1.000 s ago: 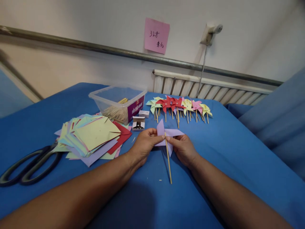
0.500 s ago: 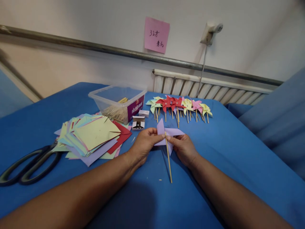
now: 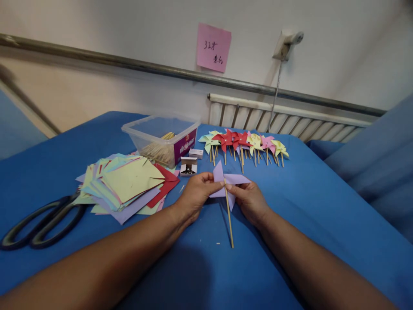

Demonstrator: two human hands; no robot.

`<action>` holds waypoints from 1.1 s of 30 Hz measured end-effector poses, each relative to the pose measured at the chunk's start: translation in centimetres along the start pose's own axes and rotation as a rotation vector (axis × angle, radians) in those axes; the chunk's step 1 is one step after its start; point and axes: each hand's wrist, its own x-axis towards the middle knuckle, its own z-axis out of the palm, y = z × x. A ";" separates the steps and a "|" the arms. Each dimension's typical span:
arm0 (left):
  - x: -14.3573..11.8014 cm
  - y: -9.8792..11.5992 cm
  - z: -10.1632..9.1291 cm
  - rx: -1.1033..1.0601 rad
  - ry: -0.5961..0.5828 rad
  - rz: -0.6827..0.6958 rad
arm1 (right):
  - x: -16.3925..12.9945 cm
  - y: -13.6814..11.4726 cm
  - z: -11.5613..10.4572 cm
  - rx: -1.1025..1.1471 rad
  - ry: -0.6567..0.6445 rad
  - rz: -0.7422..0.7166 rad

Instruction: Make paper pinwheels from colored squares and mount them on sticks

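A purple paper pinwheel (image 3: 237, 178) is held between both my hands above the blue table, its back turned to me. Its thin wooden stick (image 3: 229, 219) slants down from the centre toward me. My left hand (image 3: 198, 191) is closed on the left side, thumb pressed near the top of the stick. On the other side my right hand (image 3: 250, 200) pinches the pinwheel, its thumb tip also by the stick's top. Whatever joins paper and stick is hidden. Beyond my left hand stands a small open box (image 3: 188, 167) with shiny metal pins inside.
Stacked coloured paper (image 3: 132, 178) and black-handled scissors (image 3: 45, 221) lie at the left. Behind them stands a clear plastic tub (image 3: 142, 129) of wooden sticks, beside a small closed box (image 3: 195, 153). Several finished pinwheels (image 3: 241, 140) lie at the back near a radiator (image 3: 251, 113).
Hands and pinwheel keep practically the same pose. The whole view has shifted very slightly, with everything a few pixels further right.
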 end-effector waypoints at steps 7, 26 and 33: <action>0.0 0.1 0.0 0.021 0.006 -0.002 | 0.0 0.1 -0.1 -0.013 -0.007 -0.002; 0.7 0.6 -0.9 -0.098 0.202 0.197 | -0.6 0.9 1.7 -0.321 0.190 0.067; 0.2 1.9 -0.7 -0.344 0.114 0.094 | -1.0 0.1 2.0 -0.363 0.259 0.058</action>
